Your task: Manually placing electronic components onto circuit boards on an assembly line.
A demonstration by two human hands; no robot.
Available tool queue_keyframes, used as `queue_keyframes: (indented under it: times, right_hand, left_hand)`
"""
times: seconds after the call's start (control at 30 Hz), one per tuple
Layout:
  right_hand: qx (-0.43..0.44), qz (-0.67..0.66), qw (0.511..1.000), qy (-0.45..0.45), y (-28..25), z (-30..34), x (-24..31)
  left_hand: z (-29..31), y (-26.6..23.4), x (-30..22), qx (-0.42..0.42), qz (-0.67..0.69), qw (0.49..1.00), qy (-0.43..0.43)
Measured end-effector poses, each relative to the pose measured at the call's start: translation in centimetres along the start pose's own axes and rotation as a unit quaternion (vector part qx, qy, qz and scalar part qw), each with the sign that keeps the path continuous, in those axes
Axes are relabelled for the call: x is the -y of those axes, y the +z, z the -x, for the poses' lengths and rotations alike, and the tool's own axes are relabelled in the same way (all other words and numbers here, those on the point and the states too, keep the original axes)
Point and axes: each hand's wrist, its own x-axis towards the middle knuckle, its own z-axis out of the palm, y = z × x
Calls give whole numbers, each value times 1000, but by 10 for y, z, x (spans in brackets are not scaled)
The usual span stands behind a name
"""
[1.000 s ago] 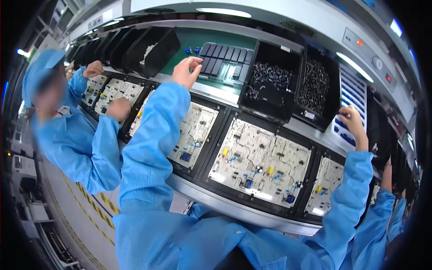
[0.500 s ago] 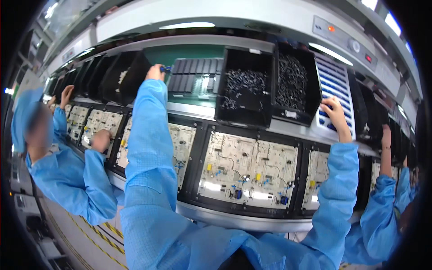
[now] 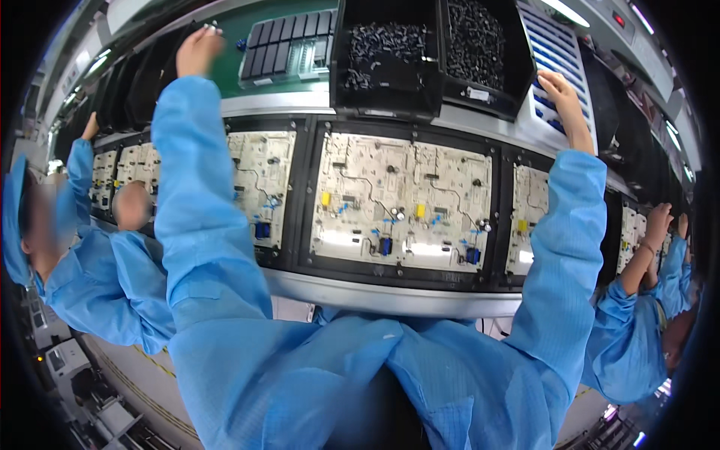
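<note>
My left hand (image 3: 199, 51) is raised over the green mat (image 3: 226, 73) at the back left, its fingers smeared by motion. A small blue part (image 3: 241, 45) lies just right of it, apart from the fingers. Beside that part is a clear tray of dark rectangular blocks (image 3: 288, 45). My right hand (image 3: 561, 105) is at the left edge of a white rack (image 3: 534, 124) with rows of blue parts, close to a black bin's corner. Its thumb and fingers are drawn together; whatever they hold is too small to make out.
Two black bins (image 3: 386, 94) of small dark parts stand behind a row of framed circuit boards (image 3: 367, 180). More dark bins (image 3: 154, 82) line the back left. Co-workers in blue sit on both sides, one's hand (image 3: 131, 205) over boards at left.
The view has tipped, so bins and boards sit higher in it. My left hand has moved left, away from the small blue part. My right hand stays by the white rack.
</note>
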Motion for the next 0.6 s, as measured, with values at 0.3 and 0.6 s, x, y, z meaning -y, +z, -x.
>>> queue_keyframes:
  times: [0.3,0.6]
  right_hand:
    - [-162,-552,813,92,-23,0,9]
    - [-109,-542,831,66,-54,130,22]
  left_hand:
    - [188,-12,-128,23,28,996,77]
    - [260,43,-86,-3,150,988,-23]
